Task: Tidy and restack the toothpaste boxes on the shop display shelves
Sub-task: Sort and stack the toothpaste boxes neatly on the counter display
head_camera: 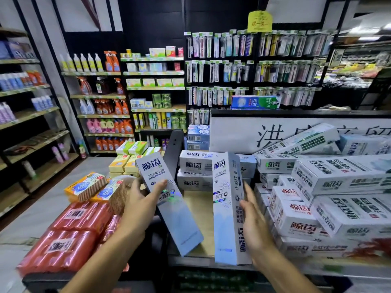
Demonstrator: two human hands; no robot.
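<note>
My left hand [141,199] grips a long pale blue-grey toothpaste box [169,206], held tilted above the wooden display shelf [197,210]. A second matching box [227,210] stands nearly upright at the shelf's front edge. My right hand [252,214] lies against this box's right side with the fingers fairly straight. A loose, uneven pile of white toothpaste boxes [330,199] fills the shelf to the right. Behind the bare patch of shelf sit two short stacks of white boxes [195,172].
Red wrapped packs [69,235] and orange boxes [95,187] lie on the lower-left display. A black upright divider [174,149] stands behind the left box. A white sign board [237,132] backs the shelf. Aisle shelving with bottles lines the left and back.
</note>
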